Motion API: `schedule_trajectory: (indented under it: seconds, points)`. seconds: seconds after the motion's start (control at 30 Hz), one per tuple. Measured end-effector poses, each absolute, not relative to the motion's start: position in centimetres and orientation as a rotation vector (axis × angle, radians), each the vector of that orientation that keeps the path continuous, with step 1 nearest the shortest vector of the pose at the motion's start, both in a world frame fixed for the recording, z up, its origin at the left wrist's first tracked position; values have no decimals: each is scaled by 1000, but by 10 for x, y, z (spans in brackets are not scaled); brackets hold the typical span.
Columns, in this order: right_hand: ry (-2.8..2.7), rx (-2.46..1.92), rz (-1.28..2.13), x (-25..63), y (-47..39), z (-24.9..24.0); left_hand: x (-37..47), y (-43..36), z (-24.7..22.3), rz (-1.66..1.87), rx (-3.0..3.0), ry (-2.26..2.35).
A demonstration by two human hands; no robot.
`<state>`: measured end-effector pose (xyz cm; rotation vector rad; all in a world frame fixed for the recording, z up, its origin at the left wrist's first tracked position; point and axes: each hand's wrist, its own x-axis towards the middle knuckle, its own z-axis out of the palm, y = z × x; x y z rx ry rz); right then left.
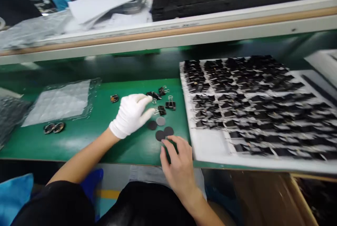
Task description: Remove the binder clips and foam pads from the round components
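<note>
Your four thin discs (169, 131) lie flat on the green bench (126, 150), just left of the white tray (207, 142) and on the near side of the black binder clips (170, 105). Three look dark; the far one catches the light and looks greyer.

Your bare right hand (177, 155) is loosely curved, its fingertips at the near edges of the closest two discs and closed around nothing. Your gloved left hand (131, 115) has thumb and finger parted beside the clips, gripping nothing visible; whether it touches a clip, you cannot tell from here.

Expect the discs to be very light and probably bendy, liable to skate on the smooth bench or crease if pinched hard. Slide one by its rim and lift that edge with a bare fingertip, since cotton-like glove fabric may feel clumsy on something so thin. The clips are likely stiff and springy; take them by their black bodies.
</note>
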<state>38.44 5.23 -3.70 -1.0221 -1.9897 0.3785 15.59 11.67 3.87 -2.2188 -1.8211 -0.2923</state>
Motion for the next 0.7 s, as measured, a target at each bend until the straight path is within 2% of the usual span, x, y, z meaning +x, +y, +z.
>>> schedule_trajectory:
  seconds: [0.2, 0.4, 0.53, 0.7]
  points:
    - [-2164, -1083, 224, 360, 67, -50, -3, 33, 5, -400, -1479, -2262]
    - [-2136, -1173, 229, 357, 79, -66, -63, -63, 12, -267, -931, -2415]
    - [-2163, -1171, 235, 358, 76, -67, -61, -62, 18, -175, -1197, -2417]
    - [-2103, -1198, 166, 357, 74, -65, -25, 8, 8, -180, -1718, -2333]
